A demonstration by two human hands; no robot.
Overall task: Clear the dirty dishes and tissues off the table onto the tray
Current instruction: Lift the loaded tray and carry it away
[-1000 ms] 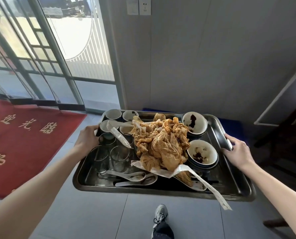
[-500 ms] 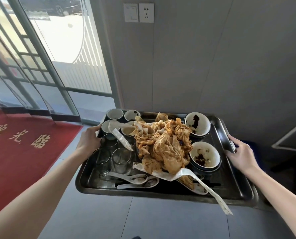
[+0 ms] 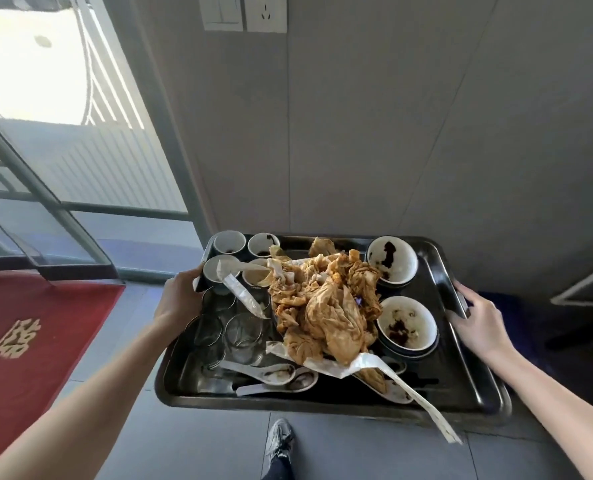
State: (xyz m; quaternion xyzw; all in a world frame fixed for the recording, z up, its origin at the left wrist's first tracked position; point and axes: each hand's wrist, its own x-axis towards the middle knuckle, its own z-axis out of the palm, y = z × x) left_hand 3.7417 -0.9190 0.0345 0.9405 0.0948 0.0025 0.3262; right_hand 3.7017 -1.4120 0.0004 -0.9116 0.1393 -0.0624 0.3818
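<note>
My left hand and right hand still grip the tray rims, dishes and tissues heaped between them; I've turned from the mat towards the wall, so clearing seems done

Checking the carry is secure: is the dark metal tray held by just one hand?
No, the left hand grips the left rim of the dark metal tray and the right hand grips its right rim.
</note>
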